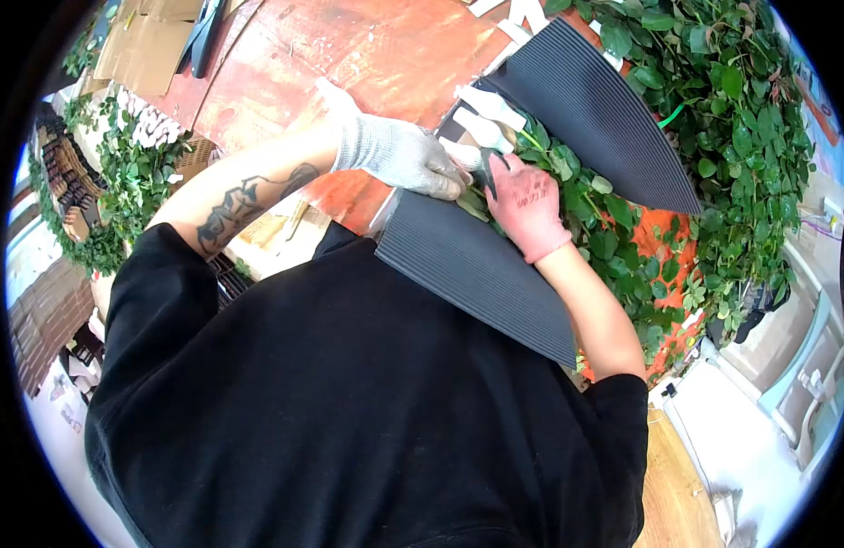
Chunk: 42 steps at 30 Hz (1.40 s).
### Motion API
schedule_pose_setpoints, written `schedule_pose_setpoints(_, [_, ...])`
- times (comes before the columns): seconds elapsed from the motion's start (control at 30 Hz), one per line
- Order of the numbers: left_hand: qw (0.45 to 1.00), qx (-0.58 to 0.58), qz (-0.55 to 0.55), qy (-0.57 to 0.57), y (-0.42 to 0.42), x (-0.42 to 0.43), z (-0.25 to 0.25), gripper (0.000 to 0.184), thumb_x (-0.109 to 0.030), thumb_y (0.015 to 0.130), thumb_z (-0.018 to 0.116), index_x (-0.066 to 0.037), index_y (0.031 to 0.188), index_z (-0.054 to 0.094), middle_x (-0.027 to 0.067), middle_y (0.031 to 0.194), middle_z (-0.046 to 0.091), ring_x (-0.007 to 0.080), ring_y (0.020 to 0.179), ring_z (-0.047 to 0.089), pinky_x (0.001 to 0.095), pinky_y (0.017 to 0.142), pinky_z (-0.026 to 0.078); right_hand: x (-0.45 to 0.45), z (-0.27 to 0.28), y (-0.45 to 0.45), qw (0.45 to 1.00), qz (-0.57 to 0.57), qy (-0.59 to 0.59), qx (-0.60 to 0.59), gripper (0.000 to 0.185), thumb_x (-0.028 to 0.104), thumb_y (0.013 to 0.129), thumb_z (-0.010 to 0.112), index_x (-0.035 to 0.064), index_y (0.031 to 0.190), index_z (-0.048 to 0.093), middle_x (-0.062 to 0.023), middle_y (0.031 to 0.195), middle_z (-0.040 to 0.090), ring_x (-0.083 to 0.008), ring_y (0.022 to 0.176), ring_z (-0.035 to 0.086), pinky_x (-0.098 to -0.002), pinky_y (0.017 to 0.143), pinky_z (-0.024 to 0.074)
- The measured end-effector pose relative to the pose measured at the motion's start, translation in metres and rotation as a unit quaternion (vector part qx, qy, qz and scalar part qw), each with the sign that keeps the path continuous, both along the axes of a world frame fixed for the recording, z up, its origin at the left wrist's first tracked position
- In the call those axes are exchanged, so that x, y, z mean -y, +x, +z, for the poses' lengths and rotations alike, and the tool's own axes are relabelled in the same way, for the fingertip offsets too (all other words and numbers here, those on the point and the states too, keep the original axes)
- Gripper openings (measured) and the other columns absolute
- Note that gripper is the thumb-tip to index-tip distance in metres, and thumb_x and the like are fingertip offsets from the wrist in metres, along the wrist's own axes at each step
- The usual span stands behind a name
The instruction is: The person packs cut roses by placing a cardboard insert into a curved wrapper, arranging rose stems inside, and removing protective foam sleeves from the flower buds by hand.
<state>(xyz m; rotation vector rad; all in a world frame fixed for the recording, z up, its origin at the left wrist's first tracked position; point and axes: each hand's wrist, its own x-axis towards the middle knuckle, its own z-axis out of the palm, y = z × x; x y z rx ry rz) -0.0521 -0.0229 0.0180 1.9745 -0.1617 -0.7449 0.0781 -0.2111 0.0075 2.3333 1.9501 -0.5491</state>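
My left hand [406,162], in a grey-white knit glove, has its fingers curled around the neck of a white-wrapped flower bud [460,155]. My right hand [529,208], in a pink glove with dark print, is closed just beside it, over the green stems. A small dark object [490,175] shows at its fingertips; its kind is unclear. More white-wrapped buds [491,107] lie just beyond both hands, their leafy stems [568,164] running to the right. Black ribbed panels flank the stems, a near one [477,269] against my body and a far one [600,110].
Leafy cut stems [751,119] are heaped on the right of the reddish table [303,55]. Black-handled scissors [201,41] lie by cardboard [139,50] at the upper left. White strips [524,16] lie at the back. A chair [810,365] stands at the right.
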Motion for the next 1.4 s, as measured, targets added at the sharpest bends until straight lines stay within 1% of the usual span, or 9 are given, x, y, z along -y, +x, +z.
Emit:
schedule_pose_setpoints(0.1, [0.997,0.041,0.045,-0.043,-0.005,-0.003,-0.009,0.034,-0.037,0.092,0.047,-0.012,0.106,0.065,0.0108,0.1,0.065,0.0276,0.089,0.061,0.0354,0.082,0.047,0.013,-0.011,0.005,0.994,0.052,0.091,0.037,0.028,0.015,0.077,0.058,0.0068,0.104,0.059,-0.0121,0.095,0.06,-0.025,0.077,0.064,-0.0354,0.061,0.0522])
schedule_pose_setpoints(0.2, [0.943,0.214,0.173,0.186,-0.003,-0.008,-0.003,0.025,-0.03,0.083,0.061,-0.021,0.106,0.066,0.0034,0.096,0.065,0.0247,0.087,0.065,0.0372,0.073,0.05,0.009,-0.007,0.004,0.996,0.05,0.058,0.039,0.027,0.011,0.077,0.056,0.0049,0.103,0.06,-0.0122,0.094,0.06,-0.0248,0.078,0.064,-0.0349,0.063,0.0527])
schedule_pose_setpoints(0.47, [0.928,0.26,0.105,0.244,0.001,-0.005,-0.042,0.019,-0.021,0.084,0.06,-0.011,0.099,0.064,0.0051,0.092,0.062,0.0257,0.081,0.063,0.0371,0.068,0.05,0.012,-0.01,0.007,0.999,-0.011,-0.019,-0.026,0.041,0.012,0.074,0.063,-0.0011,0.112,0.056,-0.0184,0.104,0.06,-0.031,0.087,0.062,-0.0392,0.076,0.0509])
schedule_pose_setpoints(0.53, [0.918,0.304,0.111,0.229,-0.01,-0.014,-0.044,0.018,-0.019,0.083,0.059,-0.011,0.098,0.065,0.0054,0.089,0.062,0.0262,0.079,0.062,0.037,0.067,0.05,0.018,-0.021,0.008,0.993,0.009,0.108,-0.039,0.034,0.009,0.075,0.059,0.0011,0.108,0.058,-0.0175,0.092,0.061,-0.0303,0.078,0.063,-0.0392,0.068,0.0523])
schedule_pose_setpoints(0.8, [0.921,0.238,0.12,0.282,-0.021,-0.036,-0.036,0.017,-0.021,0.081,0.059,-0.01,0.094,0.064,0.0076,0.088,0.062,0.0288,0.079,0.062,0.039,0.068,0.05,0.018,-0.017,0.008,0.997,-0.033,0.029,-0.071,0.047,0.017,0.078,0.064,0.0013,0.121,0.052,-0.0185,0.1,0.06,-0.031,0.086,0.062,-0.0392,0.078,0.0499])
schedule_pose_setpoints(0.97, [0.869,0.21,0.214,0.394,-0.04,-0.07,-0.01,0.027,-0.012,0.079,0.061,-0.007,0.105,0.064,0.0089,0.106,0.066,0.026,0.092,0.064,0.0349,0.077,0.052,0.02,-0.012,0.006,0.998,-0.02,0.044,-0.035,0.038,0.013,0.081,0.054,0.0071,0.118,0.057,-0.0151,0.092,0.062,-0.0278,0.077,0.065,-0.0375,0.064,0.0526])
schedule_pose_setpoints(1.1, [0.946,0.293,0.091,0.106,-0.001,-0.017,0.036,0.029,-0.013,0.082,0.057,-0.008,0.109,0.064,0.0125,0.104,0.066,0.03,0.091,0.064,0.0382,0.078,0.051,0.021,-0.016,0.007,0.997,0.0,0.069,-0.017,0.036,0.013,0.081,0.053,0.0094,0.116,0.058,-0.0124,0.091,0.063,-0.0264,0.071,0.065,-0.0364,0.06,0.0523])
schedule_pose_setpoints(1.17, [0.957,0.284,0.039,0.042,0.01,0.004,0.007,0.031,-0.016,0.084,0.06,-0.003,0.112,0.062,0.016,0.108,0.065,0.0297,0.092,0.065,0.0358,0.08,0.052,0.018,-0.008,0.007,0.998,0.014,0.065,0.011,0.033,0.013,0.081,0.053,0.0096,0.113,0.059,-0.0119,0.09,0.062,-0.0263,0.07,0.065,-0.0364,0.059,0.0518])
schedule_pose_setpoints(1.4, [0.966,0.237,-0.004,0.1,0.013,0.007,0.004,0.029,-0.02,0.086,0.057,-0.007,0.112,0.063,0.0115,0.111,0.064,0.0286,0.094,0.064,0.0362,0.081,0.051,0.005,-0.003,0.017,0.993,-0.035,0.095,0.058,0.038,0.022,0.076,0.065,0.0087,0.111,0.059,-0.0104,0.099,0.061,-0.0255,0.077,0.063,-0.0366,0.067,0.0509])
